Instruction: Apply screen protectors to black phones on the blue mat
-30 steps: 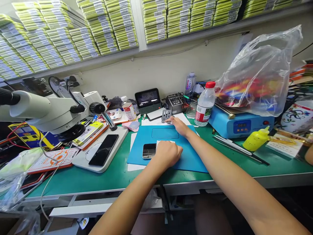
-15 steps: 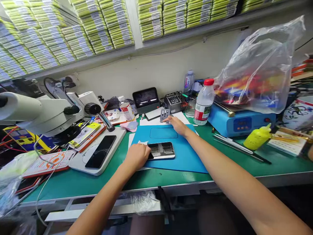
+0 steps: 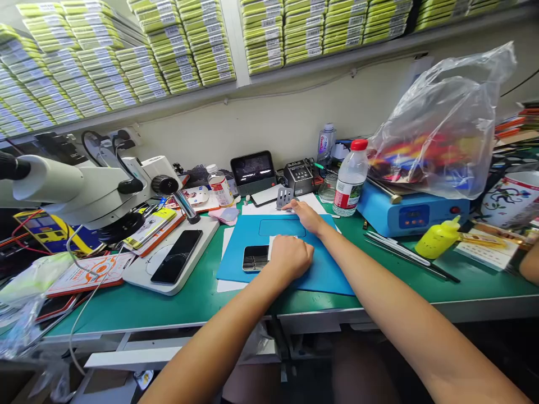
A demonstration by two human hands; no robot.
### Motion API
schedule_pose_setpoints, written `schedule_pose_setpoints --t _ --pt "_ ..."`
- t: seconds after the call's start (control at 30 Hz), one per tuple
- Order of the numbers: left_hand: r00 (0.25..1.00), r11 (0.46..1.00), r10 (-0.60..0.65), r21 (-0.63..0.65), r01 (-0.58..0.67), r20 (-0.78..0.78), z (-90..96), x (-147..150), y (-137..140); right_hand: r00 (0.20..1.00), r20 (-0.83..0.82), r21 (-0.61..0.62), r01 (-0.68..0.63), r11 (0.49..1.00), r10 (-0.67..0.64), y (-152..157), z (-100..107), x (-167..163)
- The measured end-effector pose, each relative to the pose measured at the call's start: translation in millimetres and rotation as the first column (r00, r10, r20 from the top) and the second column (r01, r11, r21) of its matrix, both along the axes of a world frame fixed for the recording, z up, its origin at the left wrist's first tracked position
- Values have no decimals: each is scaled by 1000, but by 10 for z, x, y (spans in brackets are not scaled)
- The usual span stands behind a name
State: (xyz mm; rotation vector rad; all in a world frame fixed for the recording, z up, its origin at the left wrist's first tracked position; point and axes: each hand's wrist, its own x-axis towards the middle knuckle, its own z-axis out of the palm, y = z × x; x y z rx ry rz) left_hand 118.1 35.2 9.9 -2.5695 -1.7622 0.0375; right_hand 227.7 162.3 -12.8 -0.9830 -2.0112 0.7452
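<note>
My left hand [image 3: 290,258] is closed on a white wipe [image 3: 272,242] and presses it over the right part of a phone [image 3: 255,259]. This phone lies face up on a blue mat [image 3: 236,238], its left end showing dark glass with reflections. Just beyond it lies a thin black rounded-rectangle outline [image 3: 282,227]; whether it is a loose frame or glass I cannot tell. My right hand [image 3: 306,216] rests at the mat's far edge, a finger stretched out by a grey slotted stand [image 3: 285,196]. Contact with the stand is unclear.
On the left, a microscope [image 3: 80,185] stands with a dark phone [image 3: 177,257] on its base. A red-capped bottle [image 3: 350,179], a blue machine [image 3: 396,210] under a plastic bag, tweezers [image 3: 404,251] and a yellow bottle [image 3: 438,240] are on the right. Stacked packs [image 3: 261,33] fill the shelf.
My left hand has slid the wipe rightward along the phone, uncovering its left end and covering its right part. My right hand keeps its place.
</note>
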Motion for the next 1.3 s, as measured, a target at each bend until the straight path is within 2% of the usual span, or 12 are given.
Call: schedule_pose_setpoints --t 0.07,0.17,0.27,0.37,0.57,0.83,0.97,1.1,1.3 --pt "1000 1000 -3 -7 2 -3 -17 -104 -17 1000 2 5 10 1000 -10 24 -18 -4" --pt "999 999 20 -29 -21 -37 -24 -425 -67 1000 9 -2 2 1000 -2 29 -23 -9" --pt "992 994 97 -33 -100 -80 -1 -748 -107 1000 13 -12 0 1000 0 -5 3 -11" --pt "981 986 163 -27 -166 -105 19 -899 -118 1000 13 -27 4 1000 -4 -45 29 -11" --pt "978 983 181 1 -182 -99 -12 -719 -80 1000 6 -32 12 999 -11 -66 34 -2" --pt "998 998 59 9 -59 -4 -45 -231 -39 1000 -1 -14 -1 1000 1 -60 30 -2" --pt "998 999 41 20 -42 57 -27 -48 9 1000 10 -13 9 1000 -9 -43 20 -10" --pt "996 999 40 14 -41 82 -26 -93 -2 1000 8 -25 9 1000 -9 -41 14 -6" --pt "996 997 75 -11 -75 37 -52 -465 -35 1000 23 -29 15 999 -15 -46 24 -1"
